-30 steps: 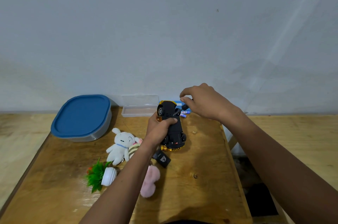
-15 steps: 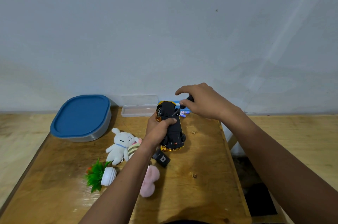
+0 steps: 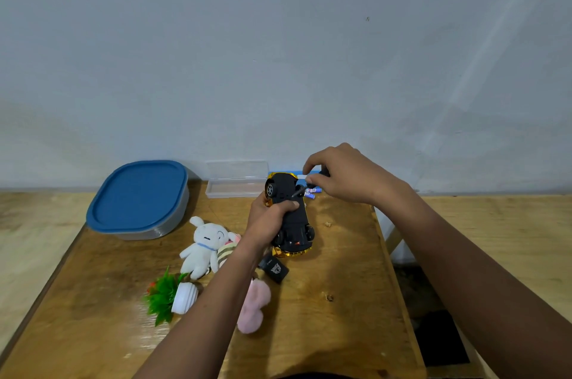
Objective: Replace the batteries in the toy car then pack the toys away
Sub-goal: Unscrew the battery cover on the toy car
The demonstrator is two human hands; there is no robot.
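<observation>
left hand (image 3: 268, 217): grips upturned toy car (image 3: 289, 211) | right hand (image 3: 343, 176): pinches small screwdriver (image 3: 305, 188), tip on car underside | wooden table (image 3: 340, 301)

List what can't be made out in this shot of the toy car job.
All in the head view:
- Screwdriver tip on the toy car: too small to tell whether it sits in a screw.
- The car's underside: the left hand grips across its middle.
- Batteries: partly behind the car and the right hand, count unclear.
- Blue-lidded container: closed, contents hidden.
- Striped plush: the left forearm covers most.
</observation>
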